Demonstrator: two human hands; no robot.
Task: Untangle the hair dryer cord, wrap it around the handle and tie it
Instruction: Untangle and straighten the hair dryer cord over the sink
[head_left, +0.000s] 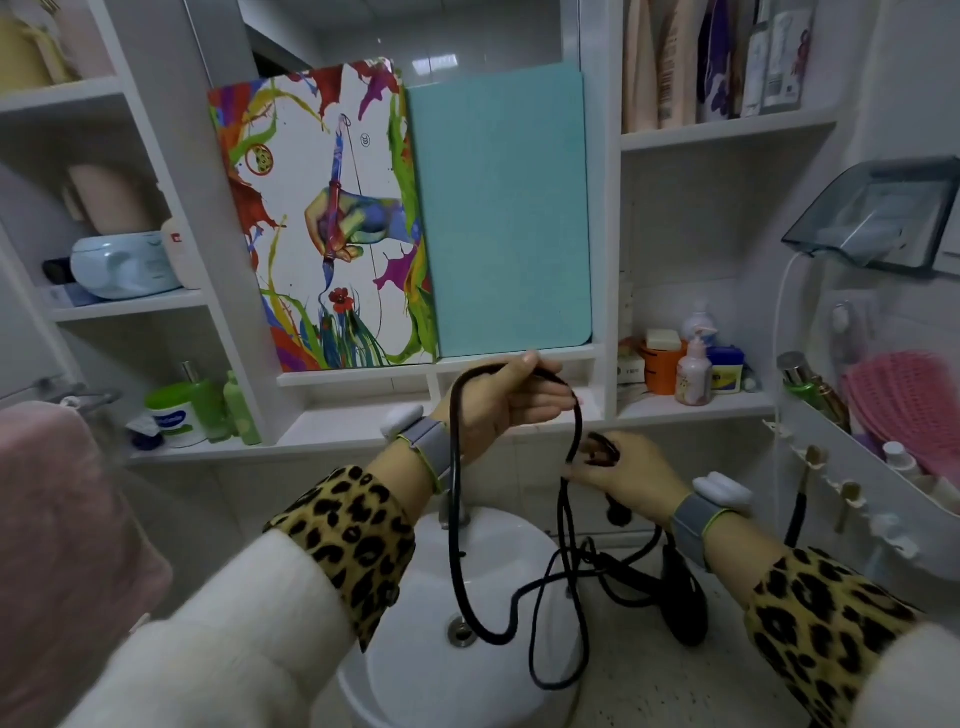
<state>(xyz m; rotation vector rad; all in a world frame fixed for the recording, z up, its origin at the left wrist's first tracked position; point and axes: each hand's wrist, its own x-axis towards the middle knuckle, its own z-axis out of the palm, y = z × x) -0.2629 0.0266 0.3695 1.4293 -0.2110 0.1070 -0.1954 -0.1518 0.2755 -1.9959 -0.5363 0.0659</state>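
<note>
My left hand (511, 402) is raised above the sink and holds a loop of the black cord (457, 519), which drapes over the palm and hangs down on both sides. Lower and to the right, my right hand (623, 473) pinches another stretch of the same cord, with a small coil showing above its fingers. The cord's loops dangle in a tangle over the basin. The black hair dryer (680, 597) lies on the counter under my right wrist, partly hidden by the arm. The plug (618, 512) hangs just below my right hand.
A white round sink (415, 675) with a drain sits below the hands, the tap behind the cord. White shelves with bottles and jars stand on both sides. A colourful board and a teal board lean at the back. A pink towel hangs at left, a rack at right.
</note>
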